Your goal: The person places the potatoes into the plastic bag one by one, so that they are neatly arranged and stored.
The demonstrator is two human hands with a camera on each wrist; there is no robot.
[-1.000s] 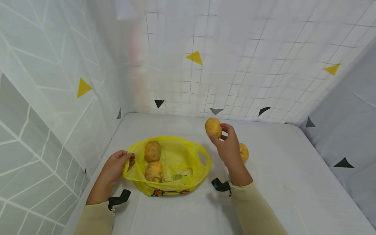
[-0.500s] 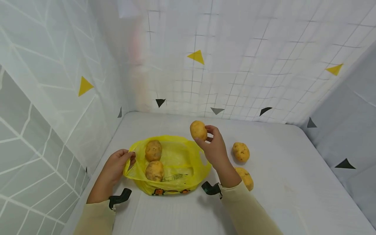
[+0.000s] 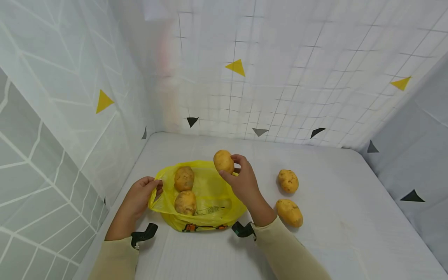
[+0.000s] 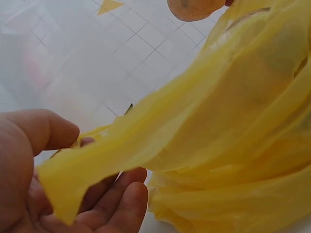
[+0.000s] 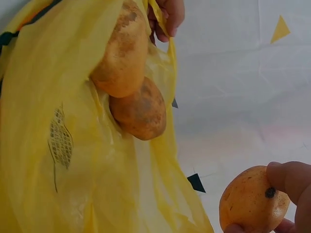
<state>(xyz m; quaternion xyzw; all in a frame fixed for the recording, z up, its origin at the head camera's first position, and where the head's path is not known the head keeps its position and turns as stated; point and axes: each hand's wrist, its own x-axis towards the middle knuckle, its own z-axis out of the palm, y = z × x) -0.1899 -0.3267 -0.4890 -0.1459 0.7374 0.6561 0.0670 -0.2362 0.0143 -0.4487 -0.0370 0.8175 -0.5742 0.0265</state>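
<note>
My left hand (image 3: 140, 194) pinches the left edge of a yellow plastic bag (image 3: 213, 202) that lies with its mouth spread. Two potatoes sit inside: one at the back (image 3: 184, 178) and one in front (image 3: 185, 202). My right hand (image 3: 244, 181) grips another potato (image 3: 224, 161) between thumb and fingers, over the bag's far right rim. In the right wrist view, a dark spot marks the held potato (image 5: 252, 199). Seen from the left wrist, a strip of the bag (image 4: 146, 141) crosses the left hand's palm (image 4: 29, 184).
Two more potatoes, one farther back (image 3: 288, 181) and one nearer (image 3: 289, 213), lie on the white table (image 3: 350, 217) right of the bag. A patterned curtain (image 3: 280, 70) stands behind the table, with grey-white hangings (image 3: 70, 128) to the left.
My right hand has carried its potato left and slightly down, from beyond the bag's right side to above its rim. The two table potatoes have come into full view. My left hand keeps its place.
</note>
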